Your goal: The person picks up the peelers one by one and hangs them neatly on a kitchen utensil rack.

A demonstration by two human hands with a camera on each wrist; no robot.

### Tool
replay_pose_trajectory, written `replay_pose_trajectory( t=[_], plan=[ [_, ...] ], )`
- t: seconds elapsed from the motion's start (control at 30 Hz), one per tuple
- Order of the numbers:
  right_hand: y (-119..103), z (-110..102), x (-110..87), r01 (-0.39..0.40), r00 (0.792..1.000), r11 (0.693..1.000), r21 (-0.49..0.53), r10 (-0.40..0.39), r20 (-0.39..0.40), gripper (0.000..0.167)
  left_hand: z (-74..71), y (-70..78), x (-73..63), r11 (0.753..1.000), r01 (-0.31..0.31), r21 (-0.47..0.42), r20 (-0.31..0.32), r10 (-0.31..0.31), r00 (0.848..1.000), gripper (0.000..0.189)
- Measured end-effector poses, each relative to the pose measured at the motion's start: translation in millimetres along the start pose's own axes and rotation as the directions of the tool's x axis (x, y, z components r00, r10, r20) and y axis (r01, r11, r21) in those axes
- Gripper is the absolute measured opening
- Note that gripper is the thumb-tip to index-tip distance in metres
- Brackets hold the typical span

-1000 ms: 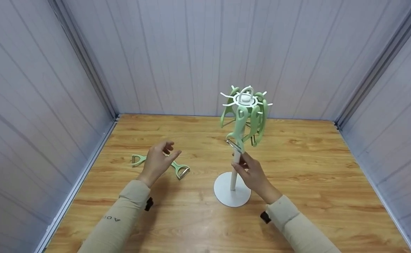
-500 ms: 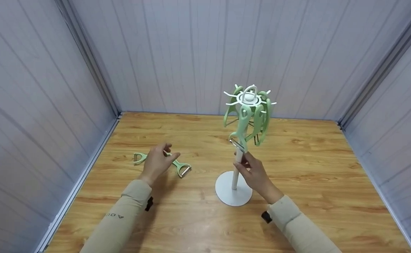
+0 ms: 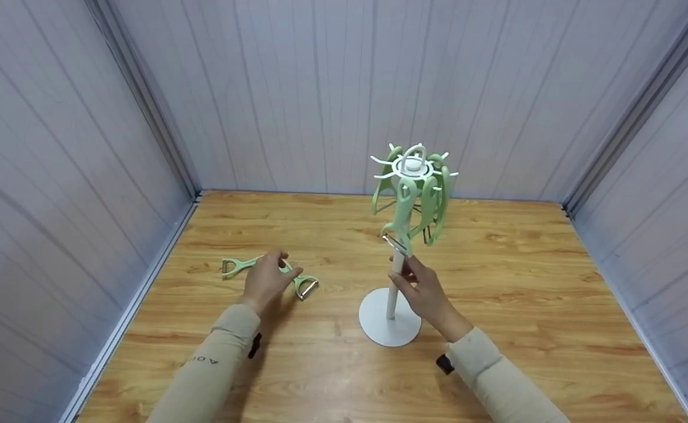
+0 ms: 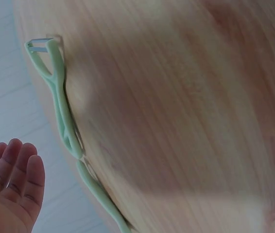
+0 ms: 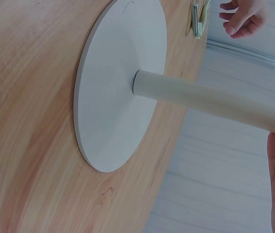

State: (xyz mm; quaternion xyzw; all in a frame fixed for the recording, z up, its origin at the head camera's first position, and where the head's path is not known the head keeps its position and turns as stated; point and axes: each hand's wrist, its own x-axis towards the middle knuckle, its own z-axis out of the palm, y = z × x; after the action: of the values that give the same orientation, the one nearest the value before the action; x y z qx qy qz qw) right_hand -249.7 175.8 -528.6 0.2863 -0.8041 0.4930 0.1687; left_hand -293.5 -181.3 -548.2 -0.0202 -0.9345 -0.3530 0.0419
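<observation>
Two pale green peelers lie on the table at the left: a left peeler and a right peeler, their handle ends close together. My left hand hovers over them and hides part of their handles. In the left wrist view its fingers are loosely bent and apart from the upper peeler. Thumb and fingers of my right hand hold the pole of a white hanging stand. Several green peelers hang from its top hooks, one peeler facing me above that hand.
The stand's round white base sits flat on the wooden table. Short hooks radiate from the stand's top ring. Pale panelled walls enclose the table at the back and both sides.
My left hand has come down and slightly right, closer to the peelers, uncovering more of the left one. The right hand stays on the pole, and the hanging peelers look unchanged.
</observation>
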Motion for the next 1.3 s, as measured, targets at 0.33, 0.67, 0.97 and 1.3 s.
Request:
replay_pose_trajectory(
  t=[0.33, 0.67, 0.97, 1.3],
  plan=[
    [1.4, 2.7, -0.3, 0.012, 1.000, 1.000, 0.025, -0.012, -0.012, 0.032, 15.8, -12.5, 4.0, 0.996, 0.035, 0.078, 0.013, -0.037, 0.999, 0.058],
    [4.9, 3.1, 1.1, 0.041, 0.999, 0.999, 0.015, -0.041, -0.018, 0.036, 28.2, -17.0, 14.2, 0.994, 0.046, 0.103, 0.035, -0.050, 0.998, 0.070],
    [1.6, 2.2, 1.9, 0.045, 0.999, 0.999, 0.011, -0.044, -0.010, 0.034, 29.8, -1.8, 13.7, 0.995, 0.064, 0.077, 0.101, -0.072, 0.992, 0.063],
    [0.8, 0.7, 1.2, -0.005, 1.000, 1.000, 0.008, 0.005, 0.004, 0.035, 34.5, -0.2, 13.6, 0.997, 0.040, 0.072, 0.174, -0.052, 0.983, 0.012]
  ],
)
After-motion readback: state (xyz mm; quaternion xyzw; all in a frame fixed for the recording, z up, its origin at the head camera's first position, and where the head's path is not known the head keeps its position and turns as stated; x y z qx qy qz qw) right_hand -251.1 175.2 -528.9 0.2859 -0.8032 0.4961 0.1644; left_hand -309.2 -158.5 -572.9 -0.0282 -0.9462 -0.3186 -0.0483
